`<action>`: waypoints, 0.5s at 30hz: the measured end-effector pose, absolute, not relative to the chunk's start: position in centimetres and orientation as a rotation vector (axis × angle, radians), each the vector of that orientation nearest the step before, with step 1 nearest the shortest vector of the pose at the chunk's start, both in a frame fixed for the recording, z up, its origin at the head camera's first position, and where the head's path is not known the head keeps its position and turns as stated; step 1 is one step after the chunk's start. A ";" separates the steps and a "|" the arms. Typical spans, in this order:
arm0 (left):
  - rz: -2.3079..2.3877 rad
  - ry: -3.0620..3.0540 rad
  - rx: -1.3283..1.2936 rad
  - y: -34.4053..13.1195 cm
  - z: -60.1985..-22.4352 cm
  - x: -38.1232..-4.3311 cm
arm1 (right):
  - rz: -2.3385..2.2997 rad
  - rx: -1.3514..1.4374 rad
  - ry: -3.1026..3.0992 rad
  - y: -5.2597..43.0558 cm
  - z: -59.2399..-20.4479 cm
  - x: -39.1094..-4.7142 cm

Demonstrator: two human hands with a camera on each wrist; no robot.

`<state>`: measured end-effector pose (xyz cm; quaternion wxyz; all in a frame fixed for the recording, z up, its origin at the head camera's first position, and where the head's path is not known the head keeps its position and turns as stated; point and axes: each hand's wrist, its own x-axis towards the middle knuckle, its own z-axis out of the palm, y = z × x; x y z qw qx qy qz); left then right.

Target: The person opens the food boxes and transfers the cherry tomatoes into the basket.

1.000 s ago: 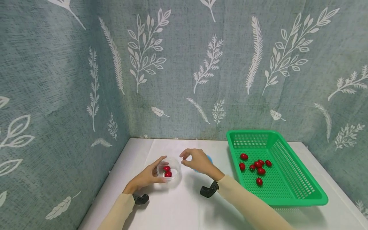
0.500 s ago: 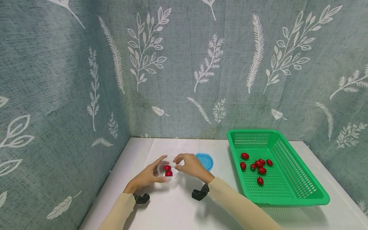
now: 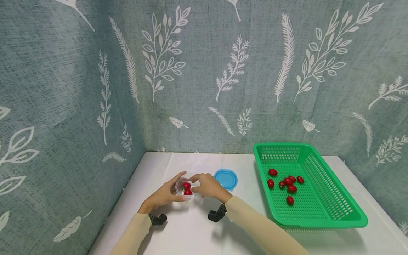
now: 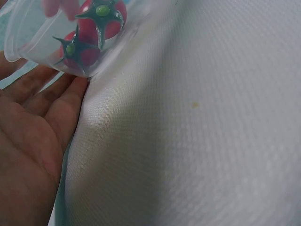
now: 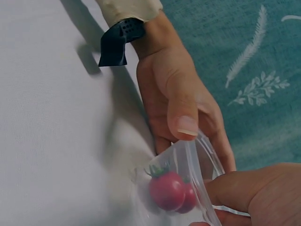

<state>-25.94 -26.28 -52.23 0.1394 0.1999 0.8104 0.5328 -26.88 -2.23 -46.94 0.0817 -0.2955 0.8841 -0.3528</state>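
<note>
A clear plastic tub [image 3: 179, 182] with two red cherry tomatoes [image 3: 187, 192] inside stands on the white table at centre left. My left hand [image 3: 162, 194] grips it from the left, fingers behind and thumb in front. From the right, my right hand [image 3: 208, 187] reaches over the rim, thumb and forefinger apart in the tub near the tomatoes. In the left wrist view, the green stalk ends of the tomatoes [image 4: 87, 54] show through the wall, with right fingertips [image 4: 51, 6] above them. The right wrist view shows right fingers [image 5: 228, 188] crossing the rim.
A blue lid [image 3: 226, 179] lies just behind the right hand. Farther right stands a green slotted basket [image 3: 331, 224] with several red cherry tomatoes [image 3: 292, 188] on its floor. Patterned blue-grey cloth [image 3: 204, 78] hangs behind and on the left.
My right hand has moved left from beside the tub to over and into it, uncovering the blue lid. My left hand keeps its hold on the tub; both tomatoes are still inside.
</note>
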 end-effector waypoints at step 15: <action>1.616 2.223 0.657 -26.6 -52.5 -26.1 | -0.992 -0.839 2.570 -3.5 -47.9 -27.0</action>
